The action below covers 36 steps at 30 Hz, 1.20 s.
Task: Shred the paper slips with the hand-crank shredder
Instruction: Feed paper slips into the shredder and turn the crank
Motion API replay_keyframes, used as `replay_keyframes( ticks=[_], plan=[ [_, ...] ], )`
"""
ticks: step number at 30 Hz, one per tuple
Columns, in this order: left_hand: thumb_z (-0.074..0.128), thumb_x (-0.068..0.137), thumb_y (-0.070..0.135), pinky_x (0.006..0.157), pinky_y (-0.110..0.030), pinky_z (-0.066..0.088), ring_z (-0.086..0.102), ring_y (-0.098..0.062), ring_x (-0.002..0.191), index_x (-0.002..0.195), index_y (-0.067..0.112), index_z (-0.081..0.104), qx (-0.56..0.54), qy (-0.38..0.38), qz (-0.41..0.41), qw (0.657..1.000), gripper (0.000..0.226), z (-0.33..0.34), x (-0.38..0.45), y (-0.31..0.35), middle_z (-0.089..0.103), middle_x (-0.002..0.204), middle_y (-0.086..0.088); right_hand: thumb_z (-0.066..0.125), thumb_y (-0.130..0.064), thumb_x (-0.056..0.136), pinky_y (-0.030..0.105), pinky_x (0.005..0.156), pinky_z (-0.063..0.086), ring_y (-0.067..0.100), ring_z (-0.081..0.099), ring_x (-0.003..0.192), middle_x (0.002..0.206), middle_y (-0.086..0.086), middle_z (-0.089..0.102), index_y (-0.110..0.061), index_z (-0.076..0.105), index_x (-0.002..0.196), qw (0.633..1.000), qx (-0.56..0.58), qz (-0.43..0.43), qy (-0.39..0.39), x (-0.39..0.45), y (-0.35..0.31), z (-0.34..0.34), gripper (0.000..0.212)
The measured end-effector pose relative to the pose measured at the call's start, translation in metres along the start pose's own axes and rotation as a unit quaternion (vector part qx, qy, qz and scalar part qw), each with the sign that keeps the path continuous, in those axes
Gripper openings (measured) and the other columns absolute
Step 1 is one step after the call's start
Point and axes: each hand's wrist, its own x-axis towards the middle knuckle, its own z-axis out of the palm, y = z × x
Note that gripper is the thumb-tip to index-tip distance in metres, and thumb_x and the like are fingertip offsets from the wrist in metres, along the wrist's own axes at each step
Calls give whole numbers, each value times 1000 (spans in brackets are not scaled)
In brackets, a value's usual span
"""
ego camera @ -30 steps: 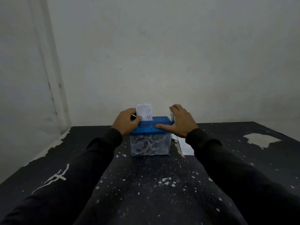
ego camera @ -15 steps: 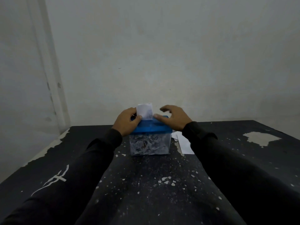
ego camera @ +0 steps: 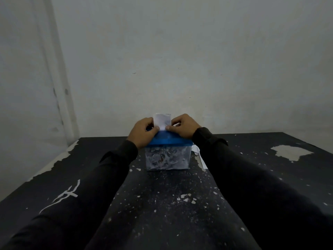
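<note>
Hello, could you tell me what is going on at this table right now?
A person is feeding a paper slip into the slot of a small hand-crank shredder on a dark table. The left hand and the right hand each pinch an edge of the slip, which stands upright out of the blue lid. The clear bin below already holds shreds. More slips lie beside the shredder on its right.

We saw a blue lid point(ego camera: 168, 140) on the clear shredder bin point(ego camera: 167, 159) of white shreds, a white paper slip point(ego camera: 162, 120), black sleeves point(ego camera: 243, 168), and a black bench point(ego camera: 162, 204) flecked with white chips.
</note>
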Motion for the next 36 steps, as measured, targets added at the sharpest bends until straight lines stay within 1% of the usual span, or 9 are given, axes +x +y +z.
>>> replay_keyframes(
  ticks=[2, 6, 11, 19, 23, 28, 31, 33, 36],
  plan=[
    [63, 94, 23, 81, -38, 53, 62, -25, 92, 113, 6, 68, 9, -6, 3, 1000, 26, -1, -1, 3, 67, 106, -12, 74, -41, 90, 32, 83, 46, 14, 62, 87, 99, -1, 69, -14, 78, 99, 1000, -22, -13, 3, -4, 4, -2, 29],
    [50, 83, 45, 82, -52, 55, 64, -30, 92, 112, 5, 67, 36, -8, 0, 999, 53, -6, -2, 3, 67, 104, -15, 69, -70, 79, 31, 94, 45, 12, 54, 106, 114, -7, 59, -18, 67, 117, 995, -86, -4, 52, -27, 24, -15, 65],
    [51, 86, 38, 82, -51, 55, 62, -29, 89, 109, 3, 67, 46, -17, -4, 999, 45, -6, -2, 10, 65, 99, -13, 69, -72, 76, 33, 92, 48, 19, 58, 110, 128, 4, 65, -17, 67, 122, 997, -79, 1, 21, -39, 34, -19, 72],
    [52, 87, 38, 82, -51, 55, 61, -28, 89, 108, 6, 67, 57, -23, -5, 998, 41, -8, -4, 15, 63, 96, -11, 57, -76, 82, 36, 76, 51, 25, 60, 90, 109, 7, 55, -31, 47, 128, 996, -66, 55, -32, -48, 30, -19, 65],
    [51, 87, 39, 81, -50, 54, 59, -28, 87, 106, 6, 66, 59, -26, -3, 998, 40, -9, -4, 17, 62, 94, -9, 58, -75, 82, 37, 80, 53, 27, 60, 94, 124, 14, 59, -32, 48, 132, 997, -44, 66, -24, -47, 30, -19, 67],
    [45, 81, 53, 79, -52, 53, 58, -29, 84, 94, 7, 64, 60, -21, 0, 998, 52, -8, -3, 11, 58, 89, -10, 65, -77, 76, 41, 76, 59, 25, 63, 83, 131, 14, 59, -30, 49, 138, 996, -26, 87, 1, -50, 31, -15, 79],
    [44, 81, 54, 76, -53, 52, 57, -28, 80, 87, 11, 61, 62, -16, 8, 998, 46, -6, -2, 8, 56, 84, -7, 68, -80, 70, 44, 89, 56, 31, 63, 110, 140, 13, 56, -26, 45, 146, 991, -95, 87, 28, -48, 26, -20, 96],
    [44, 84, 55, 77, -52, 54, 59, -27, 83, 95, 12, 64, 57, -15, 15, 998, 48, -5, 0, 7, 58, 87, -7, 67, -75, 76, 44, 98, 51, 27, 58, 118, 136, 10, 59, -25, 50, 144, 987, -149, 19, 59, -38, 19, -22, 86],
    [44, 88, 58, 81, -51, 55, 61, -26, 90, 115, 13, 67, 38, -21, 19, 999, 57, -4, 0, 5, 63, 98, -8, 70, -51, 89, 44, 95, 52, 19, 63, 100, 113, 2, 70, -23, 68, 115, 995, -87, -37, 33, -21, 6, -11, 38]
  ],
)
